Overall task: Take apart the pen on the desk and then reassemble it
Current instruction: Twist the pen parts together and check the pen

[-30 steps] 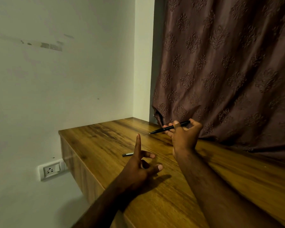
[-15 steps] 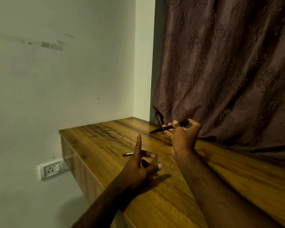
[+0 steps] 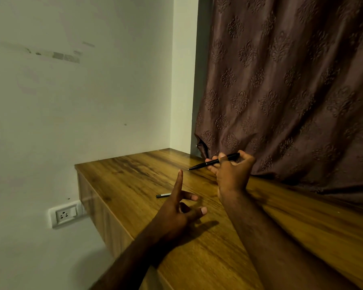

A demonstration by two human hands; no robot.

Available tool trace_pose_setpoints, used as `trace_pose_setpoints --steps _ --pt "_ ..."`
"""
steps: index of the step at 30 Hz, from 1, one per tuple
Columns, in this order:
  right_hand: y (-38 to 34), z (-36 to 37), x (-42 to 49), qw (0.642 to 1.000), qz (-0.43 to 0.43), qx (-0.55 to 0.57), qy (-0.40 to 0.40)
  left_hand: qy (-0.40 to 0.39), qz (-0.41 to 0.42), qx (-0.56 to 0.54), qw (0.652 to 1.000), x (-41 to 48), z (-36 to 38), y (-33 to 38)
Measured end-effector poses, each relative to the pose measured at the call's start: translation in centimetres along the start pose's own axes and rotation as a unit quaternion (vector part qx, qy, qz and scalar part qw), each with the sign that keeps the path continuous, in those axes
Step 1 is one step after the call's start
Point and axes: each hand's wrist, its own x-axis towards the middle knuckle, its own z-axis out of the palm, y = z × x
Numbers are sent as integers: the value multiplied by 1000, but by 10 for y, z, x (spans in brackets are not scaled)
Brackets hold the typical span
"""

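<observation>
My right hand (image 3: 231, 174) is raised above the wooden desk (image 3: 134, 174) and pinches a slim black pen (image 3: 212, 162) between thumb and fingers, its tip pointing left. My left hand (image 3: 176, 210) hovers lower and nearer to me, with the index finger pointing up, the other fingers spread, and nothing in it. A small dark and silver pen part (image 3: 163, 195) lies on the desk just left of the left hand's fingers, partly hidden behind the index finger.
A brown patterned curtain (image 3: 291, 91) hangs over the desk's back right edge, just behind the right hand. A white wall stands on the left with a socket (image 3: 64, 214) below the desk's left edge.
</observation>
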Motion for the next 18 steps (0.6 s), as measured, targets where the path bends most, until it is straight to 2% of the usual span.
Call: trace_pose_setpoints --steps 11,18 --pt "12 4 -2 999 -3 -29 -16 -17 -11 52 998 1 1 -2" --pt "17 2 -5 997 -33 -53 -38 -30 -6 105 994 0 2 -3"
